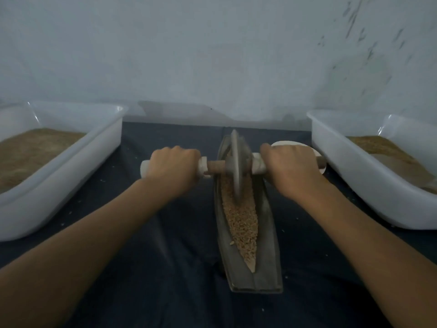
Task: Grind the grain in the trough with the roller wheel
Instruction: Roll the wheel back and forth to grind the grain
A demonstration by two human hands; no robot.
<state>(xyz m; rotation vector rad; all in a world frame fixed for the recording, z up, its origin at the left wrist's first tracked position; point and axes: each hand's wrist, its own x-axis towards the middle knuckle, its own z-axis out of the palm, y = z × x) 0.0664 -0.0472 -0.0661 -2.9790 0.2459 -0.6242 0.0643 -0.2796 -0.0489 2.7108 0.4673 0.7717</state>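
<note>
A long, narrow dark trough (268,235) lies lengthwise in front of me on a dark cloth. Tan grain (243,223) fills its groove. A grey roller wheel (236,166) stands on edge in the far half of the trough, its rim in the grain. A wooden axle runs through the wheel, with pale wrapped handles on each side. My left hand (173,168) grips the left handle. My right hand (290,168) grips the right handle. The far end of the trough is hidden behind the wheel.
A white plastic tub (71,162) with brown grain stands at the left, and a second white tub (354,166) with grain stands at the right. A small white dish (293,144) peeks out behind my right hand. A pale wall rises close behind.
</note>
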